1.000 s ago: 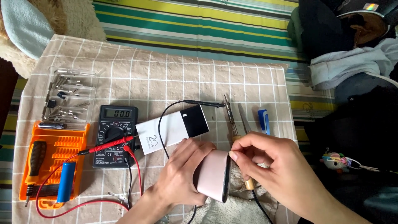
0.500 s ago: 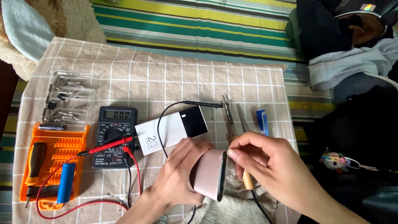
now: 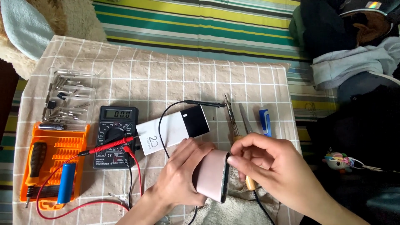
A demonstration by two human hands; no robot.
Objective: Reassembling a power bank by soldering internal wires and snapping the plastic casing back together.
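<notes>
Both hands gripped a pink power bank [image 3: 211, 175] near the counter's [image 3: 175, 79] near edge: the left hand [image 3: 181, 175] wrapped around its body, the right hand [image 3: 271, 166] pinched its dark end with fingertips. Left of them lay a black multimeter [image 3: 114, 135] with red probe leads [image 3: 109, 145], and farther left an orange tool tray [image 3: 56, 160]

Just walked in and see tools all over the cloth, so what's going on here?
A person holds a pink, flat device on edge in the left hand, while the right hand pinches at its dark end. Close behind it lie a white and black box, a multimeter with red and black leads, an orange tool tray holding a blue battery cell, and scissors.
</notes>
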